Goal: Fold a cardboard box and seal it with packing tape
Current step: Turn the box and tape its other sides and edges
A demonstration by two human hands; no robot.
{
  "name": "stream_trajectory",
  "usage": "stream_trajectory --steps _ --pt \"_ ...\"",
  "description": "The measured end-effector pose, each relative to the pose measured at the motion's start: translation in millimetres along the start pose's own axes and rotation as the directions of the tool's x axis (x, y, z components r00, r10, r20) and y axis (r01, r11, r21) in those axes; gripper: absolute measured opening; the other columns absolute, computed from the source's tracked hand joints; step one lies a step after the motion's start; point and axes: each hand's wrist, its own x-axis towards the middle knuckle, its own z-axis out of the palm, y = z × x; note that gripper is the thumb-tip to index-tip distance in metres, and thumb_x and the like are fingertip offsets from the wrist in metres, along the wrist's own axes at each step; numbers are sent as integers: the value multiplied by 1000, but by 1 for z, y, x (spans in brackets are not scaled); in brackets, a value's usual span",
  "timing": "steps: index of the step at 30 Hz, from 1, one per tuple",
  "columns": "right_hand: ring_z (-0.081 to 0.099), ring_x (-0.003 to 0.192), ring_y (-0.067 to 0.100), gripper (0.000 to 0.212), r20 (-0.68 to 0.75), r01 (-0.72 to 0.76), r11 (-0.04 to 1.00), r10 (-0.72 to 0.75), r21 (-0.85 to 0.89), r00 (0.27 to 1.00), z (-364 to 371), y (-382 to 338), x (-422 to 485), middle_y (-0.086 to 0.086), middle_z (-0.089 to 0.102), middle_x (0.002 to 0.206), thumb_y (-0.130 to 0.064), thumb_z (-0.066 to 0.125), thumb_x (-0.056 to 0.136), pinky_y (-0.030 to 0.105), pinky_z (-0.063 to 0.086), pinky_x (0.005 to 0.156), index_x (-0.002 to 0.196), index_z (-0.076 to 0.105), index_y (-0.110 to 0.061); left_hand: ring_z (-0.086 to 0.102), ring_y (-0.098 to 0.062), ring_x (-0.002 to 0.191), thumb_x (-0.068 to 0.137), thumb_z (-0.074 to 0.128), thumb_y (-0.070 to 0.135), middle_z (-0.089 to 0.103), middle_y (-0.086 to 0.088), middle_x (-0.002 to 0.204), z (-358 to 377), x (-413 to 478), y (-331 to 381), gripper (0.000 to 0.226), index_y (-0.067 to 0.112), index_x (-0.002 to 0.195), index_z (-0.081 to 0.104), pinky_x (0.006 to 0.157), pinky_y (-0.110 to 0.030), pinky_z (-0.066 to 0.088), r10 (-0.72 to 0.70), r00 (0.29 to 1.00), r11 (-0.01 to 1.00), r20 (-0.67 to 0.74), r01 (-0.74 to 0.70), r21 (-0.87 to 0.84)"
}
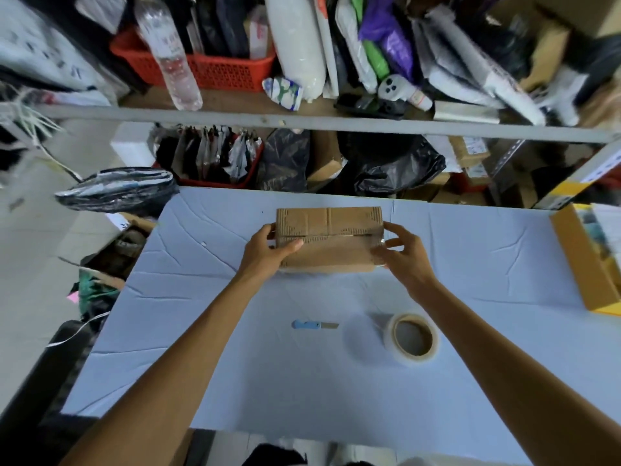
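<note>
The left hand (268,252) has its fingers mostly hidden behind the box (327,240); the carton (584,264) is cut off by the right edge; clutter on the shelf (302,122) is blurred.

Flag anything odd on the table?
The knife lies with its blade out, pointing toward the tape roll. The clear tape at the right end of the box looks crinkled, by the right hand. Nothing spilled.

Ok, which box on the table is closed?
The brown box held between left hand and right hand, flaps shut and taped; the yellow-edged box at the table's right edge is open.
</note>
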Motion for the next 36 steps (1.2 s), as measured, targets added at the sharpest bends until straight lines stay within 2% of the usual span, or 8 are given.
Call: stream_trajectory --steps 5,14,19,21,24,28,32,36 --pt "64 94 31 48 -45 46 999 -46 -6 998 3 7 -3 11 62 110 -20 69 82 53 55 82 127 57 -27 56 -21 111 79 72 45 57 -3 130 0 -3 -4 65 16 132 49 86 -33 49 28 999 999 -16 -28 39" --pt "66 89 29 46 -87 38 999 -37 3 996 12 12 -10 10 64 101 -30 68 83 48 59 71 126 56 -18 54 -18 109 78 75 40 56 0 129 -9 -7 -13 61 18 128 50 85 -31 46 58 998 998 -16 -57 10" --pt "65 89 27 52 -115 33 999 -32 12 993 20 10 -15 10 67 99 -51 49 91 47 55 81 133 52 -21 60 -22 104 74 81 28 61 2 112 -12 -7 -17 43 18 104 53 90 -38 51 45 996 969 77 -25 -245" --pt "63 87 26 47 -134 17 997 -7 74 991 20 7 -15 8 66 96 -54 46 92 45 53 81 120 58 -18 60 -25 98 76 76 39 63 -5 100 -15 -7 -14 37 15 89 51 86 -41 49 -7 991 901 135 65 -429" --pt "60 84 24 38 -177 26 993 -5 116 984 20 5 -14 0 62 85 -49 50 93 38 47 75 98 55 -11 57 -26 89 80 70 46 60 -13 90 -12 -8 -11 40 16 75 44 80 -42 47 -44 997 883 65 69 -465" --pt "60 90 25 22 -188 44 999 -38 29 981 19 9 -14 6 62 103 -31 60 89 35 47 72 97 52 -11 59 -22 96 81 74 27 63 -6 98 -11 -10 -12 27 12 95 55 84 -35 50 -38 999 891 3 35 -453" --pt "62 90 26 52 -148 31 1000 -31 -4 989 15 13 -15 5 60 112 -24 65 87 40 53 74 132 45 -12 56 -24 114 82 71 8 60 -7 123 -14 -10 -10 64 13 140 42 103 -40 44 -58 997 923 55 74 -377" --pt "62 81 20 58 -87 64 997 -67 -35 994 13 12 -15 7 61 109 -13 65 83 25 50 61 138 46 -12 59 -30 113 80 67 -3 64 -9 112 -16 -13 -10 60 13 136 51 102 -42 47 7 991 948 132 36 -317"
